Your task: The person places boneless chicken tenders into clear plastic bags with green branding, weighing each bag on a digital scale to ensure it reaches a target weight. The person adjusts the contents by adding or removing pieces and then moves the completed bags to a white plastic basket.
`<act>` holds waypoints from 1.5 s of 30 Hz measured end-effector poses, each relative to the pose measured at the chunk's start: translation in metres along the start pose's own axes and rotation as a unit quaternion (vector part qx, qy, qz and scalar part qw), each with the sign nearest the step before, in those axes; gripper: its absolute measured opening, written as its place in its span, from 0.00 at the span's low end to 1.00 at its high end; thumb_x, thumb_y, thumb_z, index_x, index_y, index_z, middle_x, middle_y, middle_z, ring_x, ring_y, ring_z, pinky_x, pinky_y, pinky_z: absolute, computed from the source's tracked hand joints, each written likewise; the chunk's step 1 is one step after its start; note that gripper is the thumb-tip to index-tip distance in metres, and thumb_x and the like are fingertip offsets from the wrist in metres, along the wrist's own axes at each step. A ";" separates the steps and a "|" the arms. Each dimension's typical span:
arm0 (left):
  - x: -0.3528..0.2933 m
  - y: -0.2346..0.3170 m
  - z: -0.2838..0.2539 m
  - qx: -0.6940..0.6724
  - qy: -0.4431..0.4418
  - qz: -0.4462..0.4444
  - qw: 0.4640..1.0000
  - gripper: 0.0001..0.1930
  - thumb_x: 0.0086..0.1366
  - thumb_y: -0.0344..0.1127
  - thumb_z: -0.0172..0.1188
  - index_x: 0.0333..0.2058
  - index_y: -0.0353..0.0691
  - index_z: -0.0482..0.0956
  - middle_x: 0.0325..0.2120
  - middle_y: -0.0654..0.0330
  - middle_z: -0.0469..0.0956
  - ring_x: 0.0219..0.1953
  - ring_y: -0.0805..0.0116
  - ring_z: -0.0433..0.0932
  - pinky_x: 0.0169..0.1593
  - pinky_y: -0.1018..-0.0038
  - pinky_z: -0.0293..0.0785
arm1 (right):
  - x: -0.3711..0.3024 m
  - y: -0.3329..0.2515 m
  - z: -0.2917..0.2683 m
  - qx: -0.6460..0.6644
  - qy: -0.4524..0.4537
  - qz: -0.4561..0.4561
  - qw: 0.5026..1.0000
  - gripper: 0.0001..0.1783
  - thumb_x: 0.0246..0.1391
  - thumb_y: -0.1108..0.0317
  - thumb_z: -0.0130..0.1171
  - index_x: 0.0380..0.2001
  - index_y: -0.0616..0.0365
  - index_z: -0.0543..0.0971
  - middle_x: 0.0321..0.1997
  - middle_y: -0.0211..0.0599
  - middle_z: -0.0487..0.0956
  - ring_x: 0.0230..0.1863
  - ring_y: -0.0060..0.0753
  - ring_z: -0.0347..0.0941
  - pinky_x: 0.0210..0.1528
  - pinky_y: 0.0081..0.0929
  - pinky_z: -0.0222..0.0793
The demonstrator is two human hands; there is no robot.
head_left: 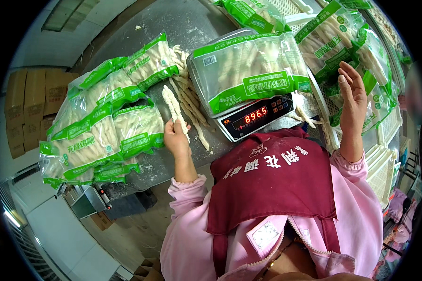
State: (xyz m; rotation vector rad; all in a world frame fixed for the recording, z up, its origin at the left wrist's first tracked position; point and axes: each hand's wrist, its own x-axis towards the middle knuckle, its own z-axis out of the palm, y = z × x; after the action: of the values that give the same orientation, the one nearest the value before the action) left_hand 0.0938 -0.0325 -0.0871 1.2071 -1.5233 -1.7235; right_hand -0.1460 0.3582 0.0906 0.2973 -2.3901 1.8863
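Note:
My left hand (177, 139) is closed round a long, pale, flour-coated strip of food (172, 104), which points away from me over the metal table. Beside it lie several loose, browner strips (190, 104). Right of these, a clear bag with green bands (253, 65), partly filled with pale strips, rests on a digital scale (258, 118) with a lit red display. My right hand (352, 91) is raised, empty, its fingers stretched out and held close together, beside the filled bags (335, 42) on the right.
Several filled green-and-clear bags (91, 129) are piled at the left of the metal table (173, 18). Cream plastic baskets (381, 168) stand on the right. Cardboard boxes (27, 105) are stacked at the far left. More strips (305, 115) lie by the scale's right side.

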 end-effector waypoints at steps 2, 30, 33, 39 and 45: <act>0.000 0.000 0.002 -0.001 -0.005 -0.006 1.000 0.15 0.71 0.28 0.56 0.52 0.25 0.74 0.32 0.59 0.79 0.30 0.74 0.78 0.33 0.76 0.78 | 0.000 0.001 0.000 0.004 0.000 0.007 1.000 0.22 0.66 0.64 0.59 0.61 0.58 0.74 0.61 0.35 0.76 0.63 0.26 0.69 0.66 0.26 0.61; 0.023 -0.016 -0.012 0.263 -0.027 0.069 0.962 0.16 0.62 0.37 0.65 0.45 0.33 0.80 0.31 0.55 0.85 0.32 0.66 0.83 0.40 0.70 0.76 | -0.001 0.003 0.007 -0.010 -0.020 0.021 1.000 0.20 0.67 0.64 0.59 0.59 0.56 0.76 0.59 0.32 0.77 0.63 0.27 0.69 0.66 0.27 0.61; 0.027 -0.001 0.000 0.313 -0.031 0.081 0.946 0.17 0.63 0.38 0.64 0.45 0.33 0.80 0.31 0.54 0.85 0.33 0.65 0.83 0.40 0.70 0.76 | -0.001 0.003 0.006 -0.019 -0.024 0.007 1.000 0.19 0.66 0.64 0.59 0.58 0.56 0.76 0.60 0.31 0.77 0.63 0.27 0.68 0.66 0.27 0.61; 0.037 0.001 0.014 0.293 -0.023 0.108 0.950 0.19 0.63 0.39 0.66 0.47 0.32 0.80 0.33 0.54 0.85 0.34 0.64 0.83 0.41 0.69 0.75 | 0.001 0.005 -0.002 -0.020 -0.006 0.022 1.000 0.20 0.66 0.63 0.59 0.58 0.56 0.77 0.60 0.32 0.77 0.63 0.27 0.68 0.66 0.28 0.61; 0.039 -0.005 0.016 0.223 -0.049 0.082 0.970 0.25 0.61 0.39 0.71 0.52 0.29 0.78 0.33 0.58 0.83 0.33 0.72 0.81 0.41 0.75 0.75 | -0.003 0.005 0.000 -0.030 -0.011 0.019 0.999 0.20 0.66 0.62 0.59 0.58 0.56 0.77 0.60 0.32 0.78 0.63 0.28 0.69 0.66 0.28 0.61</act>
State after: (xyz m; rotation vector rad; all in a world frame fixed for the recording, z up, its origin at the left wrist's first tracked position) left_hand 0.0630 -0.0574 -0.1028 1.1745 -2.0856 -1.3918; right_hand -0.1441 0.3594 0.0854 0.2705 -2.4794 1.8322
